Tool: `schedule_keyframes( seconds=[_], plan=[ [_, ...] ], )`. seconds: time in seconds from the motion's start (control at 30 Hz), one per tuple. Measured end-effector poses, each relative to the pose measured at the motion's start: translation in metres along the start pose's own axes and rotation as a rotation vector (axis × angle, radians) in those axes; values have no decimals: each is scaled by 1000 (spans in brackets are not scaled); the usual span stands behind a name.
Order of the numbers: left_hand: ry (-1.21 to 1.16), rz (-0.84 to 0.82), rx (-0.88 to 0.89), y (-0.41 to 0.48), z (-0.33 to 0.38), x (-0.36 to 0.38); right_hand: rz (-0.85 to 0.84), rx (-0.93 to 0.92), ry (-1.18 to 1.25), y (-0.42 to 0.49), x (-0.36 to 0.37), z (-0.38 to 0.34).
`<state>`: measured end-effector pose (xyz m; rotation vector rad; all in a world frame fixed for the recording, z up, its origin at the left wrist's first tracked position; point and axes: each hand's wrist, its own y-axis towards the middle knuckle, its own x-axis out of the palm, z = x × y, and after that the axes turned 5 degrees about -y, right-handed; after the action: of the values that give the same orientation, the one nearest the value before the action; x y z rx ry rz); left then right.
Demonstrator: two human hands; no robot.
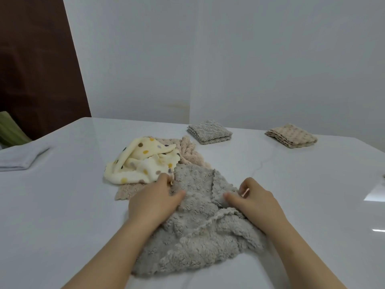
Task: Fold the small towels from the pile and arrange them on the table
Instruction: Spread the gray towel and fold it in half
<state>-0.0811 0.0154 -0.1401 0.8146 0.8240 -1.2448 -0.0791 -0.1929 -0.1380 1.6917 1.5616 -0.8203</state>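
At the near edge of the bench [62, 215] the grey towel [198, 243] lies rumpled. The left hand [154, 200] and right hand [259, 202] each pinch one side of it, thumbs on top. It looks light, fluffy and limp, so it is best held by its scalloped corners and pulled flat. Beyond lies the pile, a dotted towel [141, 163] over a pink towel [190, 153], and a folded grey towel [209, 132] and folded beige towel [291, 136] sit near the far edge.
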Motion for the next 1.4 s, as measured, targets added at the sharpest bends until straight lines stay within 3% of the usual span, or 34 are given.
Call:
schedule_keyframes(
  seconds=[0.1, 0.27, 0.4, 0.5, 0.57, 0.77, 0.93, 1.07, 1.23, 1.33, 1.4],
  plan=[
    [44, 15, 154, -4, 9, 15, -119, -38, -142, -4, 0, -4],
    [-167, 17, 406, -5, 11, 20, -26, -144, -41, -7, 1, -3],
    [-283, -26, 450, -8, 12, 15, 25, -243, 16, -7, 2, -5],
    [-210, -56, 436, -7, 11, 16, 21, -244, 153, -8, 4, -4],
    [-191, 22, 407, -5, 10, 14, 22, -227, 276, -9, 2, -4],
    [-473, 330, 309, 9, -3, 3, 163, -139, 543, -2, 0, 1],
    [-450, 385, 199, 16, -18, -1, 304, -72, 642, 0, -3, 6],
    [-336, 398, 143, 18, -20, 0, 315, -11, 604, 0, -1, 8],
    [-340, 489, 228, 16, -18, -9, 382, -79, 521, 2, 0, 10],
    [-270, 338, 192, 20, -23, -5, 302, -100, 408, 9, 5, 14],
    [-153, 178, 144, 23, -27, 1, 208, -73, 207, 15, 10, 20]
  ],
)
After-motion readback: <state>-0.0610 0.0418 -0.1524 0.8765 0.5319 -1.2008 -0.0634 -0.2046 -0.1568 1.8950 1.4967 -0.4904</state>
